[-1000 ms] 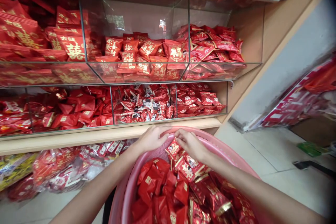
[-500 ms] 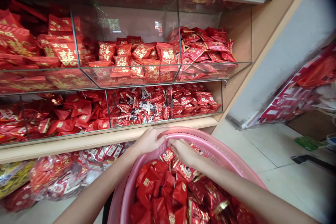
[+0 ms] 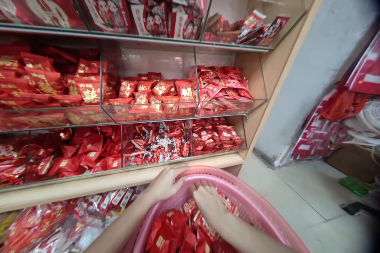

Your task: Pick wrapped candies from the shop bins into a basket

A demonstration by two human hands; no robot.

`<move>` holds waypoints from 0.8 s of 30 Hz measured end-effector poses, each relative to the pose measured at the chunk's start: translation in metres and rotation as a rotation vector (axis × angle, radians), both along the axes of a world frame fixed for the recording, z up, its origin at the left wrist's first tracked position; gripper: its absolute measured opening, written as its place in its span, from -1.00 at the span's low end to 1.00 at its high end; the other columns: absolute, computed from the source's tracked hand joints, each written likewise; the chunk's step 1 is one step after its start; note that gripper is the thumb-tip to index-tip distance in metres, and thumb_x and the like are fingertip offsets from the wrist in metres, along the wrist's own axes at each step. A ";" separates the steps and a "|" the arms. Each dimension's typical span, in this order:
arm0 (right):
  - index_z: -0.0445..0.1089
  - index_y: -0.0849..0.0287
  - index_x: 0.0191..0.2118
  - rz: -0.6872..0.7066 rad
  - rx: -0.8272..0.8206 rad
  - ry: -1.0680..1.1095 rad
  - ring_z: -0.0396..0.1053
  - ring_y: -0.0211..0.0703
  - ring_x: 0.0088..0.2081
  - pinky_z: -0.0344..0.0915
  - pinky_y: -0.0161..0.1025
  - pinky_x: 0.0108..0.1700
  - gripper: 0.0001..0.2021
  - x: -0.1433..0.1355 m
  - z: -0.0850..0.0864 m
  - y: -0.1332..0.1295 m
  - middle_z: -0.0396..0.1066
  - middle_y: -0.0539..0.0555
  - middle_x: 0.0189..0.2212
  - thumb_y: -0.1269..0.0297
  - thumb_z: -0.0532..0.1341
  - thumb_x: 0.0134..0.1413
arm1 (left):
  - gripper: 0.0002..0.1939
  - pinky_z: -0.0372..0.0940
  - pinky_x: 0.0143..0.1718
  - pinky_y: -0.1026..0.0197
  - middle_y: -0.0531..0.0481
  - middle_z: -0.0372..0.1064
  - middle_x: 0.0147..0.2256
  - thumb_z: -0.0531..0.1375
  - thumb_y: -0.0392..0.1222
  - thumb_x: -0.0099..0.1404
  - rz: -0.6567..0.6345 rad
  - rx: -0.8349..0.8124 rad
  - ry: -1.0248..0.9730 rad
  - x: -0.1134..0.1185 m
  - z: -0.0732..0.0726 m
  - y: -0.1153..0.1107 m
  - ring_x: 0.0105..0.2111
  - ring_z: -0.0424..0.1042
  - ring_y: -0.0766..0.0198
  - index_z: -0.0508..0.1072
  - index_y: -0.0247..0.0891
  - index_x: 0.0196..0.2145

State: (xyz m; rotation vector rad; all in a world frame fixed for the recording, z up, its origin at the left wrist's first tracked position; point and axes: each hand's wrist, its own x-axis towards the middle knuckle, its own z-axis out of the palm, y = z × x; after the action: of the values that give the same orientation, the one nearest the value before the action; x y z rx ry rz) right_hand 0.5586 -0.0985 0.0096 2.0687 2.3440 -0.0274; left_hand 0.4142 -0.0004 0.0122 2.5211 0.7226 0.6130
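A pink plastic basket (image 3: 204, 172) stands against the front of the shelf, holding many red candy packets (image 3: 169, 229) with gold print. My left hand (image 3: 166, 184) grips its far rim, the thumb on the inner side and the fingers over the edge. Inside the basket, my right hand (image 3: 209, 201) lies palm down over red packets with white-and-gold lettering (image 3: 230, 204), close to the far wall. Its fingers are spread a little and bent, and I see nothing held in them. The palm's underside is hidden.
Glass-fronted shelf bins hold red packets (image 3: 162, 142), with larger printed bags (image 3: 150, 17) on the upper tier. Plastic-wrapped goods (image 3: 44, 221) lie beneath the bottom ledge (image 3: 118, 180). To the right are a grey wall (image 3: 292, 75), tiled floor (image 3: 285, 195) and a green packet (image 3: 354, 185).
The view has tilted up, so more of the upper shelf shows. My right hand's fingers have loosened and spread over the packets. My left hand stays on the rim.
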 end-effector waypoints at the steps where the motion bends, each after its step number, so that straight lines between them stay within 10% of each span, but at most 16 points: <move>1: 0.41 0.33 -0.16 0.006 0.038 -0.039 0.36 0.09 -0.12 0.24 -0.11 -0.13 -0.70 0.001 0.007 0.000 0.45 0.30 -0.22 0.63 0.02 0.04 | -0.57 0.15 0.16 0.12 0.00 0.29 0.10 0.03 -0.18 0.28 0.003 -0.003 0.003 0.000 0.000 0.000 0.09 0.29 0.20 0.33 -0.14 0.10; 12: 0.31 0.14 -0.50 -0.240 0.913 0.301 0.30 -0.19 -0.49 0.07 -0.31 -0.43 -0.78 0.083 0.216 0.047 0.39 0.02 -0.56 0.23 0.07 0.11 | -0.56 0.14 0.17 0.10 0.02 0.27 0.12 0.03 -0.13 0.28 0.036 -0.020 0.036 -0.004 -0.002 0.000 0.11 0.26 0.19 0.31 -0.09 0.12; 18: 0.18 0.13 -0.73 -0.430 0.747 0.394 0.19 -0.20 -0.58 0.01 -0.27 -0.51 -0.55 0.090 0.240 0.083 0.21 -0.01 -0.72 -0.03 0.12 0.02 | -0.54 0.14 0.17 0.08 0.03 0.26 0.12 0.03 -0.13 0.27 0.038 -0.029 0.043 -0.006 0.001 -0.003 0.11 0.26 0.18 0.28 -0.06 0.13; 24: 0.28 0.17 -0.71 -0.447 0.752 0.641 0.19 -0.25 -0.58 0.07 -0.30 -0.49 -0.74 0.084 0.244 0.089 0.21 -0.04 -0.72 0.28 0.24 -0.11 | -0.54 0.13 0.17 0.10 0.03 0.25 0.13 0.03 -0.14 0.27 0.037 -0.022 0.041 -0.006 0.000 -0.002 0.12 0.25 0.19 0.28 -0.06 0.13</move>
State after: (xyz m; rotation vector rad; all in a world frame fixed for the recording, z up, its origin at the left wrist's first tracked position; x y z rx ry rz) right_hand 0.6428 -0.0095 0.2537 3.3551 2.3409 0.2641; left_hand 0.4086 -0.0025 0.0119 2.5122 0.7875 0.5643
